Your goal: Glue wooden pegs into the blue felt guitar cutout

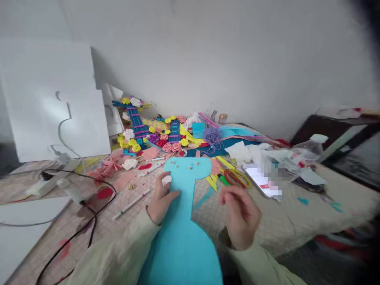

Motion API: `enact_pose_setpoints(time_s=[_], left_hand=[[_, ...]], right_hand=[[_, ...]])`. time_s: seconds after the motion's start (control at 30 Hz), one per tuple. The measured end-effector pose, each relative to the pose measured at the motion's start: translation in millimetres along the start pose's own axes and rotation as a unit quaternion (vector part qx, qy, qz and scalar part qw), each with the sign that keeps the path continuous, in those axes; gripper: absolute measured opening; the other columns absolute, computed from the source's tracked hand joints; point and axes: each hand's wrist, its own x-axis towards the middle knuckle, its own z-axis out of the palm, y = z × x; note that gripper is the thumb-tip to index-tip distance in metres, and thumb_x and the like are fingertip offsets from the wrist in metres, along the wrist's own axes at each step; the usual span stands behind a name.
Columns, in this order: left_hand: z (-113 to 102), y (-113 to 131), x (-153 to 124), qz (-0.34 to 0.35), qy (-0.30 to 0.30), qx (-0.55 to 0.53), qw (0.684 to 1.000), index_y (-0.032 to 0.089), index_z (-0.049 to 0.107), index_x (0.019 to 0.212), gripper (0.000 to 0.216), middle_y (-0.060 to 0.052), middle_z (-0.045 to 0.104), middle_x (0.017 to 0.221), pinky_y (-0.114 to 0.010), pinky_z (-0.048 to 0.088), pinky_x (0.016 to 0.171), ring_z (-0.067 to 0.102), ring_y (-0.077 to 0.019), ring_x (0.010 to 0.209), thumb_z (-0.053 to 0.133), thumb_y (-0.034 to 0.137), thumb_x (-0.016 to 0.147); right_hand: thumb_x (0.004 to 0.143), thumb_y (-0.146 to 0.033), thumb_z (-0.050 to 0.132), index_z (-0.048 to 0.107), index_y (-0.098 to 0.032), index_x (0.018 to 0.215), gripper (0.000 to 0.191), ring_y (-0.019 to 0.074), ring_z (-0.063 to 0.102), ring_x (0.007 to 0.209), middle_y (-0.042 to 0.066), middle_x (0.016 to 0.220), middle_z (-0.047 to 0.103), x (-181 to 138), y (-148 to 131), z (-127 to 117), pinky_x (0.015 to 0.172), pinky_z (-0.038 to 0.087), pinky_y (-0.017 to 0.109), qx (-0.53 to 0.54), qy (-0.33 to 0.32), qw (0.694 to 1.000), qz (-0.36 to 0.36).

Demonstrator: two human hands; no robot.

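A large light-blue guitar-shaped cutout (184, 221) lies on the table in front of me, its round top end sprinkled with small beads (190, 164). My left hand (162, 200) presses on the cutout's narrow neck, fingers curled, with a small white piece (166, 180) at its fingertips. My right hand (240, 215) hovers to the right of the cutout, blurred, its fingers loosely curled; whether it holds anything I cannot make out.
Paper flowers and blue woven pieces (154, 134) crowd the back of the table. A phone (263, 182), red and yellow scissors (237, 178), a pen (130, 204), a black cable (86, 221), white foam boards (53, 103) and a plastic bag (299, 156) surround the work area.
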Motion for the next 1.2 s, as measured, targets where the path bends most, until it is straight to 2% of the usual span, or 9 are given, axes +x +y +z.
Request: enact_pose_setpoints(time_s=[0.1,0.2,0.47,0.63,0.77,0.9,1.03,1.13,1.2], left_hand=[[6,6,-1,-0.048,-0.007,-0.073,0.996,0.027,0.034,0.104,0.062,0.006,0.057,0.067,-0.023,0.039,0.054,0.055,-0.0136,0.057,0.066,0.017,0.051],[11,10,-5,-0.099,-0.017,-0.131,0.986,0.028,0.032,0.100,0.059,0.005,0.057,0.067,-0.022,0.036,0.048,0.051,-0.0115,0.049,0.065,0.019,0.052],[14,12,-18,-0.175,-0.021,-0.219,0.960,0.024,0.039,0.101,0.053,0.006,0.050,0.057,-0.023,0.034,0.050,0.049,-0.0109,0.048,0.060,0.017,0.053],[16,6,-17,-0.168,-0.032,-0.216,0.961,0.025,0.041,0.099,0.052,0.007,0.049,0.056,-0.023,0.035,0.052,0.048,-0.0106,0.049,0.064,0.019,0.052],[15,-3,-16,-0.087,-0.064,-0.138,0.984,0.025,0.037,0.095,0.041,0.007,0.051,0.060,-0.024,0.035,0.053,0.050,-0.0113,0.052,0.063,0.030,0.064],[-2,-1,-14,0.008,-0.070,0.128,0.989,0.023,0.035,0.092,0.035,0.002,0.058,0.073,-0.027,0.038,0.058,0.054,-0.0140,0.064,0.059,0.037,0.071],[-19,16,-11,0.212,0.037,0.415,0.884,0.018,0.052,0.088,0.022,-0.001,0.052,0.072,-0.030,0.039,0.060,0.050,-0.0155,0.067,0.050,0.038,0.079],[-19,31,-5,0.357,0.090,0.452,0.812,0.018,0.057,0.096,0.022,-0.005,0.054,0.082,-0.032,0.042,0.069,0.052,-0.0174,0.078,0.047,0.031,0.082],[-15,37,2,0.411,0.088,0.442,0.792,0.019,0.058,0.102,0.024,-0.007,0.056,0.096,-0.034,0.043,0.080,0.052,-0.0192,0.093,0.047,0.027,0.083]], right_hand=[[0.082,-0.024,0.051,0.053,-0.023,0.113,0.031,0.0139,0.055,0.080,0.005,0.098,0.057,16,-1,16,0.069,0.049,0.029,-0.038,-0.108,0.993,-0.001],[0.083,-0.025,0.048,0.038,-0.024,0.129,0.047,0.0154,0.053,0.087,0.007,0.107,0.052,26,-7,35,0.076,0.048,0.032,-0.047,-0.164,0.985,-0.031],[0.087,-0.025,0.042,0.042,-0.026,0.127,0.040,0.0164,0.045,0.106,0.006,0.113,0.044,22,-17,65,0.094,0.039,0.033,-0.021,-0.176,0.984,-0.035],[0.083,-0.034,0.049,0.038,-0.025,0.131,0.050,0.0181,0.046,0.102,0.007,0.113,0.042,19,-15,67,0.092,0.042,0.034,-0.021,-0.172,0.985,-0.015],[0.080,-0.031,0.052,0.037,-0.027,0.130,0.052,0.0165,0.047,0.094,0.006,0.108,0.043,19,-12,68,0.085,0.045,0.033,-0.020,-0.151,0.988,-0.005],[0.082,-0.023,0.046,0.049,-0.025,0.119,0.037,0.0166,0.046,0.099,0.005,0.105,0.044,18,-7,67,0.089,0.042,0.033,-0.008,-0.151,0.988,0.017],[0.081,-0.020,0.046,0.052,-0.024,0.115,0.035,0.0173,0.046,0.102,0.005,0.104,0.047,16,-2,67,0.091,0.040,0.033,-0.005,-0.150,0.989,0.011],[0.082,-0.021,0.047,0.050,-0.025,0.118,0.037,0.0175,0.047,0.103,0.006,0.106,0.047,15,0,70,0.091,0.040,0.034,-0.006,-0.148,0.989,0.000],[0.081,-0.020,0.047,0.050,-0.025,0.118,0.037,0.0173,0.046,0.104,0.005,0.105,0.048,14,-1,72,0.092,0.040,0.033,-0.007,-0.147,0.989,-0.001]])
